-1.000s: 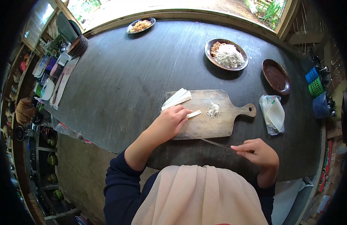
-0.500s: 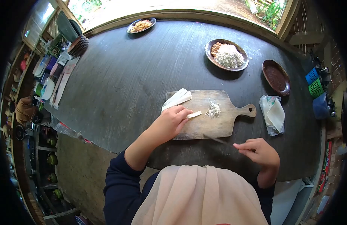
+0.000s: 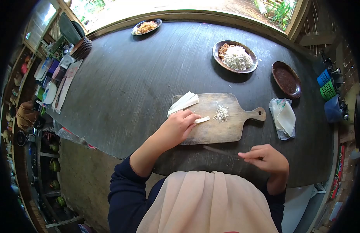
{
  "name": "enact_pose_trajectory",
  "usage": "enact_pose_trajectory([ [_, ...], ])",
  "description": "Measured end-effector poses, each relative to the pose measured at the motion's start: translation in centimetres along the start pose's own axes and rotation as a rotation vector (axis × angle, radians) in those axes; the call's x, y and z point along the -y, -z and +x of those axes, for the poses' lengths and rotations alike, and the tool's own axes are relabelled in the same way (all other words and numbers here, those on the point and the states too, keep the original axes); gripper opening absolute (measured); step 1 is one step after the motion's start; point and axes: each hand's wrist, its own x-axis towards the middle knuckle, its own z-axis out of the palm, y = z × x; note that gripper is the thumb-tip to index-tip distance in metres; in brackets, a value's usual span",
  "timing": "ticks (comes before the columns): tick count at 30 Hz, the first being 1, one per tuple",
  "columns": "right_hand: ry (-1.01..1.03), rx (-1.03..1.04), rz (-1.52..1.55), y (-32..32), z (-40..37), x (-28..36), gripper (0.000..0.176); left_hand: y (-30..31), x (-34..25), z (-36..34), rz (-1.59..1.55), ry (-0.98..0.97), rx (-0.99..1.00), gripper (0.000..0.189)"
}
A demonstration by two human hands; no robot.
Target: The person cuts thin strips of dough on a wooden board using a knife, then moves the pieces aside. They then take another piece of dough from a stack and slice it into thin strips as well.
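My left hand [image 3: 180, 125] rests on the wooden cutting board [image 3: 226, 134], its fingers closed over a white strip [image 3: 202, 119] whose end sticks out to the right. Longer white strips [image 3: 184, 102] lie stacked at the board's left edge, just beyond that hand. Right of the strip's end sits a small heap of fine white shreds [image 3: 221, 113]. A knife [image 3: 221, 151] is in my right hand [image 3: 265, 158], fingers closed round its handle. Its blade, a little blurred, points left just off the near edge of the board and touches no strip.
Beyond the board stands a plate [image 3: 215, 58] heaped with white shreds and something brown. An oval brown dish [image 3: 285, 79] and a plastic packet [image 3: 282, 119] lie to the right. A smaller plate [image 3: 136, 32] of food sits at the back, and stacked plates [image 3: 81, 48] stand far left.
The knife has shifted left and toward me, its tip moving from the board's near edge to just off it. My left hand and the strips have barely moved.
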Motion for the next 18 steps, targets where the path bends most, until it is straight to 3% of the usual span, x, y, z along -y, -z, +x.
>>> enact_pose_trajectory([
  [5, -0.013, -0.249, -0.156, -0.9, 0.7, -0.3, 0.030, -0.1, 0.0, 0.0, 0.028, -0.011, 0.003, 0.023],
  [9, 0.116, 0.001, -0.042, -1.8, 1.0, -0.2, 0.032, -0.1, -0.1, 0.0, 0.028, 0.000, 0.010, 0.024],
  [13, 0.074, -0.124, -0.012, -1.7, 1.0, 0.1, 0.033, -0.1, 0.0, 0.0, 0.022, -0.007, 0.002, 0.024],
  [15, 0.001, -0.317, -0.196, -1.9, 1.2, -0.2, 0.034, -0.1, 0.0, 0.0, 0.026, -0.008, 0.001, 0.024],
  [17, 0.005, -0.269, -0.210, -2.2, 1.0, -0.4, 0.035, -0.2, 0.1, 0.0, 0.020, -0.002, 0.010, 0.024],
  [18, 0.059, -0.111, -0.155, -2.3, 0.9, -0.2, 0.034, -0.2, 0.1, 0.0, 0.020, -0.001, 0.010, 0.024],
])
